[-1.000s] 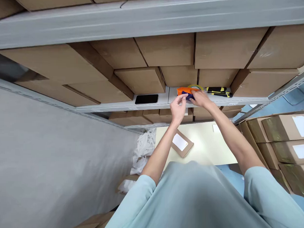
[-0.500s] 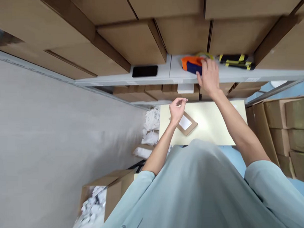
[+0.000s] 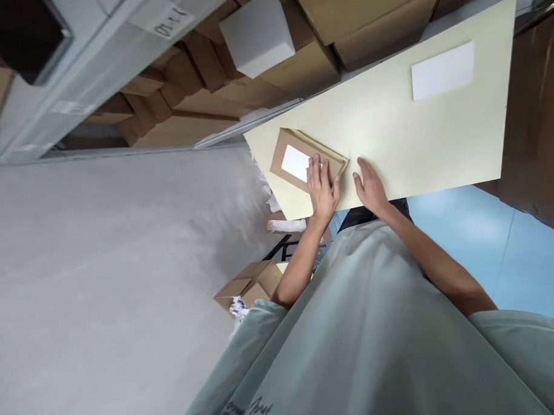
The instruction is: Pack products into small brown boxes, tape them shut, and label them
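My left hand point(image 3: 322, 190) lies with its fingers extended over a flat cardboard box point(image 3: 282, 150), partly covering the white label point(image 3: 295, 162) on its top. Yellowish tape or lining shows along the box's far and right edges. Just right of the box, my right hand point(image 3: 369, 186) holds nothing, its thumb and fingers apart, low over the front edge of the cream tabletop point(image 3: 380, 123). The box rests on the left part of this tabletop.
A white rectangular sheet point(image 3: 443, 70) lies at the tabletop's far right. Behind stands a shelf point(image 3: 142, 27) with cardboard boxes and a white box point(image 3: 258, 34). A dark phone point(image 3: 29, 29) is upper left. An open carton point(image 3: 251, 282) sits lower left, and a large carton point(image 3: 541, 120) right.
My right hand has left the orange and blue tape dispenser on the shelf and come down to the tabletop. My left hand now lies flat on the box. The view has tilted down and turned.
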A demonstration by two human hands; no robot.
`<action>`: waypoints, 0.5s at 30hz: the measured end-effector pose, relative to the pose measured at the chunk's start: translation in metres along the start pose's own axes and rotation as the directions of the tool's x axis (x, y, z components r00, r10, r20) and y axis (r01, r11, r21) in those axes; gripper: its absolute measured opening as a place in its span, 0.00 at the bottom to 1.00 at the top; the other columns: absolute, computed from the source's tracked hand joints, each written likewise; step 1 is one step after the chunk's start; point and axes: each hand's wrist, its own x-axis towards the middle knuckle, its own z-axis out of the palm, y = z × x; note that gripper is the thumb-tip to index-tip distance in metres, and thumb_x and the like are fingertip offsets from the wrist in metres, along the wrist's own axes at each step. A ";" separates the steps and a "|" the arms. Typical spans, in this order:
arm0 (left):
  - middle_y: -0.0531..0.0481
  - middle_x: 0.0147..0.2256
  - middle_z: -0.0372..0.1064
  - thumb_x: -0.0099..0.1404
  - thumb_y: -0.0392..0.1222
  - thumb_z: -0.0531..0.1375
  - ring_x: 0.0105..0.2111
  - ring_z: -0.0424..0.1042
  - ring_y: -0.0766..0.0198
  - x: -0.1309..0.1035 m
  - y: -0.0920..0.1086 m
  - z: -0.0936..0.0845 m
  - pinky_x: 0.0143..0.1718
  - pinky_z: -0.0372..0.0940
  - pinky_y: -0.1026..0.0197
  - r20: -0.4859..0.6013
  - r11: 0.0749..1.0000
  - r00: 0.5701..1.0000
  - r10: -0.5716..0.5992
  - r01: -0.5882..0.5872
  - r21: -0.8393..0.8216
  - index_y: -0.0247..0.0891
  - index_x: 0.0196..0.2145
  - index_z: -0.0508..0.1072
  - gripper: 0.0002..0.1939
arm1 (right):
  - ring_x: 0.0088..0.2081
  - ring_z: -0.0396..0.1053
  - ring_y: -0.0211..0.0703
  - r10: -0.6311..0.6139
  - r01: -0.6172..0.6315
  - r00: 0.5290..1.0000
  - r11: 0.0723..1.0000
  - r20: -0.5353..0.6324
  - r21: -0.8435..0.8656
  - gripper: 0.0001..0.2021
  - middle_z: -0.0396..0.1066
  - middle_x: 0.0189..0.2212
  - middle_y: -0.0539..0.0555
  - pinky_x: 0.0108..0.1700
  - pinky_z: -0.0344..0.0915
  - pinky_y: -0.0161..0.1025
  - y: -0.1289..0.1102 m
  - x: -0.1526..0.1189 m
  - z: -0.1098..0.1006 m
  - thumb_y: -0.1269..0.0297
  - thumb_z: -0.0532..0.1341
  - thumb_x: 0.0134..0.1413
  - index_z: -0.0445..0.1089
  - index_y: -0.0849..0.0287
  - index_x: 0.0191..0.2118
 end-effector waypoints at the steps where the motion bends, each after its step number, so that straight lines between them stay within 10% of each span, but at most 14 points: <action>1: 0.32 0.81 0.54 0.83 0.59 0.55 0.86 0.40 0.47 0.001 -0.002 0.004 0.85 0.39 0.36 0.023 0.999 0.999 -0.024 0.024 0.022 0.37 0.74 0.68 0.32 | 0.80 0.60 0.61 0.005 -0.007 0.999 0.999 0.035 0.044 0.45 0.64 0.78 0.69 0.83 0.56 0.64 -0.001 -0.004 0.006 0.32 0.37 0.80 0.62 0.63 0.80; 15: 0.32 0.82 0.51 0.82 0.60 0.55 0.86 0.36 0.45 0.000 0.000 0.012 0.85 0.36 0.32 0.056 0.996 0.995 -0.086 0.086 -0.010 0.38 0.76 0.67 0.34 | 0.75 0.70 0.57 0.120 -0.160 0.979 0.953 0.164 0.256 0.44 0.79 0.67 0.59 0.81 0.61 0.58 -0.021 0.052 0.027 0.29 0.36 0.80 0.79 0.53 0.64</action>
